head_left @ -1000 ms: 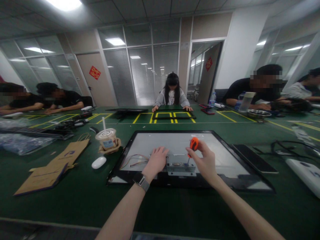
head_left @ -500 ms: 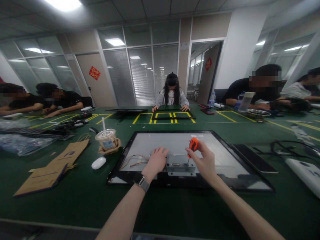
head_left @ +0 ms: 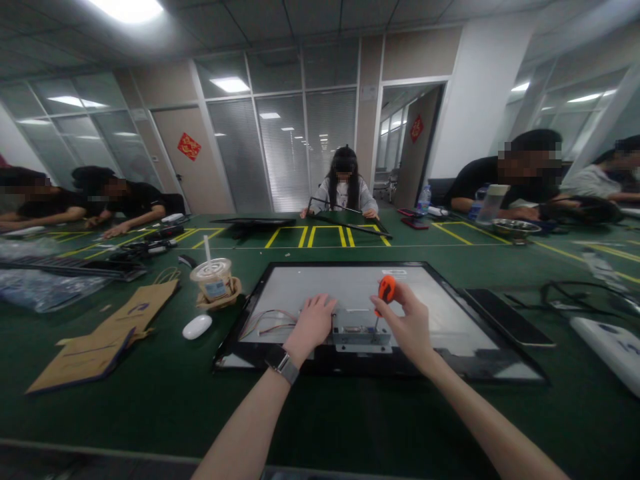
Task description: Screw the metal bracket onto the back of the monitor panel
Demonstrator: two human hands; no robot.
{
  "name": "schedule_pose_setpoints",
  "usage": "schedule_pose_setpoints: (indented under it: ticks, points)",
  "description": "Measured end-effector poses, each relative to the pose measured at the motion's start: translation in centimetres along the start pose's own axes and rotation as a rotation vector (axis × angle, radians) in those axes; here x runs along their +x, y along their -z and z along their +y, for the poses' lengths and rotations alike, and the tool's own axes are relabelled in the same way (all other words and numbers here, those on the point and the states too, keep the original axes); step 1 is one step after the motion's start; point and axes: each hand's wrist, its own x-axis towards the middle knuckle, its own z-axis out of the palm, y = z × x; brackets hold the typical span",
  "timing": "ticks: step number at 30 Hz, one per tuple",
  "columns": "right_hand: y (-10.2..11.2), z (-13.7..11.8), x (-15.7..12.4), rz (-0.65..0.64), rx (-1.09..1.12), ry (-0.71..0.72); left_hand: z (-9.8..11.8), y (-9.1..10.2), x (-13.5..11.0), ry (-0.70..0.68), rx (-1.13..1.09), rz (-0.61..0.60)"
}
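A monitor panel [head_left: 280, 280] lies on the green table with its grey back up. A metal bracket [head_left: 363, 339] with connector ports sits near the panel's close edge. My right hand [head_left: 409, 322] grips an orange and black screwdriver [head_left: 386, 289] by its handle, the shaft pointing down at the right end of the bracket. The screwdriver's tip is too small to make out. My left hand [head_left: 314, 322] lies open with fingers stretched out, on the panel against the bracket's left side. Thin wires [head_left: 273, 321] run across the panel left of that hand.
Left of the panel are a white mouse [head_left: 197, 327], an iced drink cup [head_left: 214, 277] and a brown paper bag [head_left: 115, 333]. A dark flat slab [head_left: 507, 317] and cables [head_left: 565, 293] lie to the right. Across the table a person [head_left: 344, 183] handles a thin black frame [head_left: 345, 223].
Across the table, the person has lifted the far side of the black frame off the tabletop. My hands and the screwdriver have hardly moved.
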Motion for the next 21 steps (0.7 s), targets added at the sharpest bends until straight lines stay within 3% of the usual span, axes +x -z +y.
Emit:
schedule_pose_setpoints:
  ticks: [14,21]
  points:
    - [0.1,0.9,0.3,-0.005,-0.033,0.008,-0.1,-0.1,-0.1,-0.003,0.002,-0.002]
    - [0.6,2.5,1.2,0.098,-0.042,-0.079,0.1,0.3,0.0,0.001,0.009,-0.003]
